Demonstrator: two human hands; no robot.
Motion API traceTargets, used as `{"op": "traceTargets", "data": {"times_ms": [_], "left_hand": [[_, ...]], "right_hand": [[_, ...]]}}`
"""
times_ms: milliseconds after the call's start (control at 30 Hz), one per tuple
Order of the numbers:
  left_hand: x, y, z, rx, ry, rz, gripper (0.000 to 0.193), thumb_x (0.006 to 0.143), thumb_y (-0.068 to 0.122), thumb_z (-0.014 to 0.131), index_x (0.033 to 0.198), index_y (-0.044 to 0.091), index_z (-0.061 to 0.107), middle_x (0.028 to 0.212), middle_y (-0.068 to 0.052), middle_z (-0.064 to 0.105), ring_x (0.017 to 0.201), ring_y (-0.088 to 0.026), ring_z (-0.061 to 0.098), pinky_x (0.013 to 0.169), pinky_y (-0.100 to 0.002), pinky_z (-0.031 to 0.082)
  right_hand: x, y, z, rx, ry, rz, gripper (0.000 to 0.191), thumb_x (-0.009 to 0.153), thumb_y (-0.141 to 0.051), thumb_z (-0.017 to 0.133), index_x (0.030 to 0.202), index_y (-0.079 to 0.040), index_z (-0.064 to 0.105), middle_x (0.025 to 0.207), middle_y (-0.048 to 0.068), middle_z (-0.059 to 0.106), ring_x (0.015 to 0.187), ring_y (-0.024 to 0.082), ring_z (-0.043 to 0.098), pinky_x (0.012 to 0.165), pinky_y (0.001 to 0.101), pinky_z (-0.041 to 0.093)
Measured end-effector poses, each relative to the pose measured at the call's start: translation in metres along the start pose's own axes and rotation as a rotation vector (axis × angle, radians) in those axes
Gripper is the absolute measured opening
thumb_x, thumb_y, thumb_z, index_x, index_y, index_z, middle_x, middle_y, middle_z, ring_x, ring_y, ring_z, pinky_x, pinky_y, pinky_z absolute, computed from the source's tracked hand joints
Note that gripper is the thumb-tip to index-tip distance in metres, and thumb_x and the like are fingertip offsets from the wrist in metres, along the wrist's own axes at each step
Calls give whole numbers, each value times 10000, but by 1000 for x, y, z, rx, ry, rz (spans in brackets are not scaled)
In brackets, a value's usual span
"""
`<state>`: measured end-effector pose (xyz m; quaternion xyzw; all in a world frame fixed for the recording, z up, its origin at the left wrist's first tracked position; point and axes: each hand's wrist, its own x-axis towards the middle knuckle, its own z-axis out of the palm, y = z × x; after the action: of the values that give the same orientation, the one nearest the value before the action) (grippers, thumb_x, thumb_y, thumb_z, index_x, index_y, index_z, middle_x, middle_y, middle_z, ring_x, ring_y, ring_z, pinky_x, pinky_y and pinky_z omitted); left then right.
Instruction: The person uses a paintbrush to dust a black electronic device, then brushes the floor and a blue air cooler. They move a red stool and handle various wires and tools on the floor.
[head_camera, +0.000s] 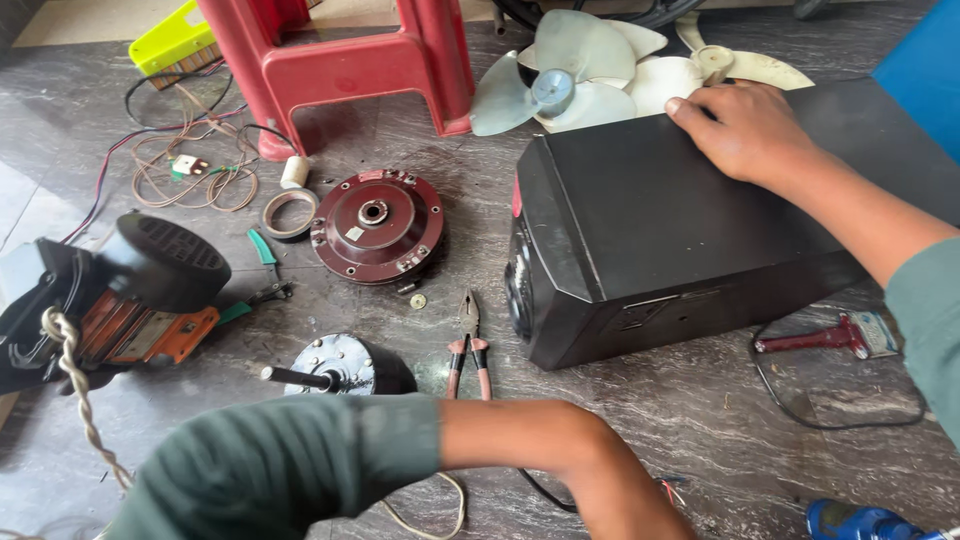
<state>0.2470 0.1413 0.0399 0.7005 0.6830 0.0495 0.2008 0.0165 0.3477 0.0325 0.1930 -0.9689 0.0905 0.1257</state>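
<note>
- Right hand (745, 130) is flat on top of the black speaker box (690, 220), palm down, fingers together and curled over the far top edge. Not pinching anything, just resting on it.
- Left arm comes across the bottom of the view in a green sleeve (290, 465); the left hand itself drops out of frame at the bottom edge, so can't tell if it's spread or gripping.
- The box lies on the grey stone floor (700, 420), front face turned left, its lower left corner near the pliers (468, 345) with red handles.
- Left of the box: a maroon round motor housing (377, 225), a small washer just beside it, and a roll of tape (290, 213) further left. There's a bare strip of floor between housing and box.
- Closer in, a motor with a shaft (335, 372) sits right against the sleeve.
- Behind the box, pale fan blades (580, 70) almost touch its back edge, next to a red plastic stool (350, 60).
- Right side: a red-handled tool (825, 337) inside a loop of black cable, near the box's base.
- Far left is crowded: a black-and-orange motor unit (140, 295) plus tangled wires (190, 165).
</note>
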Motion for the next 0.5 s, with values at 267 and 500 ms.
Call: {"op": "traceTargets", "data": {"times_ms": [267, 500], "left_hand": [[-37, -64, -22, 453, 935, -543, 878, 797, 583, 691, 1393, -28, 483, 1422, -273, 520, 1371, -442, 453, 1096, -596, 380], [33, -31, 80, -201, 101, -67, 836, 865, 647, 548, 1366, -23, 536, 1366, -266, 585, 1288, -422, 530, 1043, -596, 414]], "right_hand": [[1, -1, 3, 32, 55, -27, 539, 1095, -489, 490, 1066, -31, 772, 905, 217, 726, 995, 434, 673, 956, 529, 491], [0, -10, -4, 57, -26, 82, 552, 1073, -498, 473, 1094, -30, 765, 881, 208, 739, 1015, 405, 677, 948, 521, 497]]}}
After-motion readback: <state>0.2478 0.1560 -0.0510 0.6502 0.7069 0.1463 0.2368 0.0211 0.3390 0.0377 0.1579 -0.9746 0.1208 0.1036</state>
